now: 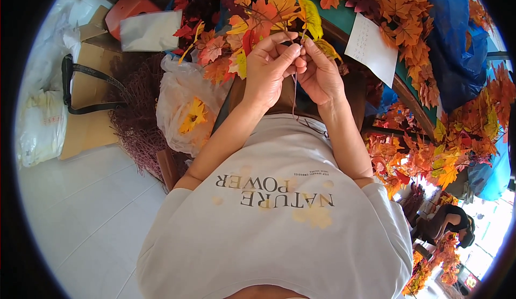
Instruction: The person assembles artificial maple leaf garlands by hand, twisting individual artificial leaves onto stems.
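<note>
My left hand (264,70) and my right hand (324,76) meet in front of my lap, thumbs and fingertips pinched together around thin stems. From the pinch a dark, wire-like stem (294,97) hangs toward my shirt. Orange and red artificial maple leaves (262,14) spread beyond my left hand. A long yellow-green artificial leaf (308,13) rises just past my right fingertips. The exact joint between the stems is hidden by my fingers.
A green table (344,19) curves across the far side, bearing a handwritten paper (372,49) and maple garlands (411,25). To the left are a plastic bag (185,97), a bundle of purplish stems (137,116) and a cardboard box (88,105). Another person (449,221) sits at lower right.
</note>
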`<state>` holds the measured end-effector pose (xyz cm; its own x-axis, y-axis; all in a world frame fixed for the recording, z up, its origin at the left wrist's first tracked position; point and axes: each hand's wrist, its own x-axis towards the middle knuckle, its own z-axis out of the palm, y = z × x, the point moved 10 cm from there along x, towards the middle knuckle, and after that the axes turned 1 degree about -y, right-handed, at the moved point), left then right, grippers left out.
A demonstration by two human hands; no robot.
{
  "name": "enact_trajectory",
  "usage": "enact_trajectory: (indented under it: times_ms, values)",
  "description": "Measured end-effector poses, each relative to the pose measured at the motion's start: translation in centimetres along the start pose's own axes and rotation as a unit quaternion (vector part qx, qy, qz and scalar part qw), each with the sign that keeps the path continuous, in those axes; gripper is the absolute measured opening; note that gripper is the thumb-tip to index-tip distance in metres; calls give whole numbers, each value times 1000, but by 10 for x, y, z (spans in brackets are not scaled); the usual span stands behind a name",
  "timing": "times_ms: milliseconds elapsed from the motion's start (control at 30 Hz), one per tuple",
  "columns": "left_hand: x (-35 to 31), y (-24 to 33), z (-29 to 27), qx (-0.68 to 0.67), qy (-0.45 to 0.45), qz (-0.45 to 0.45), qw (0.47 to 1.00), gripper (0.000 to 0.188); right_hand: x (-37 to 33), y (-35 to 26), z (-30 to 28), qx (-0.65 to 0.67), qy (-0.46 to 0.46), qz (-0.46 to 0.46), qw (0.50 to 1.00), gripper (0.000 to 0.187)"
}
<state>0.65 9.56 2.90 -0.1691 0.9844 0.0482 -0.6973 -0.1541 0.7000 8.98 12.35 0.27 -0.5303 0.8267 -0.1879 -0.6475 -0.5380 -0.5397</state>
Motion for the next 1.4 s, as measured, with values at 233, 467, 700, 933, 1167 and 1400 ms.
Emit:
enact_trajectory:
  times_ms: [233,467,700,933,1167,1400]
  values:
    - [-1,-3,-2,-21,16,-15,1000,23,-2,0,0,-25,3,-15,1000,20]
    - [-1,-8,-4,-18,11,-20,1000,23,-1,1,-7,-35,29,-20,999,19]
    - [0,-10,-6,-17,5,-17,1000,23,-2,-7,-5,-107,28,-69,991,17]
    - [1,-9,-5,-15,-5,-23,1000,22,-1,-6,-16,-71,51,-78,993,15]
    - [-2,-13,-3,-17,0,-31,999,18,-4,10,-12,56,47,-33,997,18]
    - [-2,-16,-5,-2,13,-37,999,16,-4,16,-15,74,52,-3,996,19]
